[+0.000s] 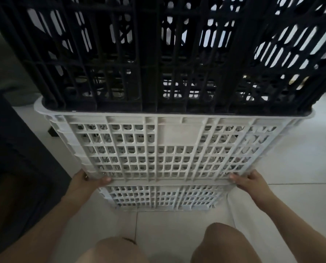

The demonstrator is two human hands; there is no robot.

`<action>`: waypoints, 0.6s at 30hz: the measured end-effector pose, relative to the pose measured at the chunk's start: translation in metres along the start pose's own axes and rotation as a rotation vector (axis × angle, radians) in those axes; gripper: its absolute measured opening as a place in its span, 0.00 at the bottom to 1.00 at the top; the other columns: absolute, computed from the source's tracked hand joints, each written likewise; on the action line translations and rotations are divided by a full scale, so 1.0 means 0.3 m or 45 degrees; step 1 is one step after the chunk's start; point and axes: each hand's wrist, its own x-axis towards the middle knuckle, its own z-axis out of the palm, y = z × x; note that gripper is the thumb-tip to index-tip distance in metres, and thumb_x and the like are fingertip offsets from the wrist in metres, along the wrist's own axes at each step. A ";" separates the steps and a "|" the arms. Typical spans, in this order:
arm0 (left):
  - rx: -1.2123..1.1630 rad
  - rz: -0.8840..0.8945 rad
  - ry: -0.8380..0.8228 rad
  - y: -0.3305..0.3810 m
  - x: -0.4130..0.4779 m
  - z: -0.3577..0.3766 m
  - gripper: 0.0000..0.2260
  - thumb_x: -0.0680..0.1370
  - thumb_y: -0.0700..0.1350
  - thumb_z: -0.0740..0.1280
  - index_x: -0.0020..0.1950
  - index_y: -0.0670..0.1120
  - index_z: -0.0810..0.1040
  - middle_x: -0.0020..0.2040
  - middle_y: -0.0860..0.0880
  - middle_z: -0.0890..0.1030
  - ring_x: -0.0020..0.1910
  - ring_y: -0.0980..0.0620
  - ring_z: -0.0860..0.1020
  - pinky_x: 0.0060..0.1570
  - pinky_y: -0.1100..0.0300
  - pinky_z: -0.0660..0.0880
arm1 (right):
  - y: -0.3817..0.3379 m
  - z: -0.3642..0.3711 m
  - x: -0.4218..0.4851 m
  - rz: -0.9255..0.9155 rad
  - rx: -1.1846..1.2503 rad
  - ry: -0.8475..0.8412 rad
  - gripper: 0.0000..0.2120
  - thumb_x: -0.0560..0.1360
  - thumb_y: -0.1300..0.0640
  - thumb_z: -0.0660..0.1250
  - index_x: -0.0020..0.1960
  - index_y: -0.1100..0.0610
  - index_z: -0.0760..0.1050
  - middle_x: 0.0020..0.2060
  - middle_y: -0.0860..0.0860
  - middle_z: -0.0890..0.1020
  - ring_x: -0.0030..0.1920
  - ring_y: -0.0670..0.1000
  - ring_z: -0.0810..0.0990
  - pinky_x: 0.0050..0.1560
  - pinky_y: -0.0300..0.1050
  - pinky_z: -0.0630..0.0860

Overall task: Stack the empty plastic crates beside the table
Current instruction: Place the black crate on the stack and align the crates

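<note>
Top unit: black slotted plastic crate (pixel 158 54), nested into the rim of the one beneath; I judge it sits there so the pile stays locked together.
Middle unit: pale grey lattice-walled plastic crate (pixel 168 149), carrying the black one.
Bottom unit: second pale grey lattice crate (pixel 162 198), on the white tiled floor (pixel 300 149), taking the whole pile.
Left hand (pixel 86 182): clamped on the near left bottom corner of the middle unit, thumb laid along its lower edge.
Right hand (pixel 247 180): clamped on the near right bottom corner, matched for a level set-down or lift.
Dark furniture (pixel 12 158): at the pile's left; possibly the table, too dim to say.
Status: I judge three stacked.
</note>
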 end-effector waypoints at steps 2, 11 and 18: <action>-0.030 0.014 0.100 -0.014 -0.003 0.022 0.28 0.63 0.49 0.79 0.56 0.37 0.75 0.48 0.44 0.79 0.54 0.41 0.78 0.47 0.55 0.73 | 0.001 0.001 -0.002 -0.043 -0.017 0.064 0.48 0.39 0.33 0.79 0.53 0.58 0.80 0.43 0.44 0.87 0.44 0.43 0.85 0.37 0.31 0.77; -0.055 0.080 0.197 -0.017 -0.026 0.061 0.27 0.60 0.58 0.77 0.44 0.41 0.69 0.49 0.37 0.79 0.51 0.40 0.79 0.47 0.51 0.73 | -0.007 0.025 0.003 -0.094 -0.118 0.207 0.23 0.52 0.43 0.81 0.42 0.49 0.79 0.34 0.37 0.84 0.39 0.40 0.82 0.31 0.27 0.75; 0.026 0.042 0.152 -0.015 0.006 0.047 0.53 0.51 0.69 0.74 0.65 0.36 0.66 0.65 0.35 0.74 0.64 0.38 0.73 0.62 0.42 0.72 | -0.034 0.013 0.013 -0.047 -0.237 0.177 0.37 0.42 0.31 0.76 0.46 0.49 0.81 0.36 0.35 0.84 0.40 0.34 0.82 0.35 0.31 0.76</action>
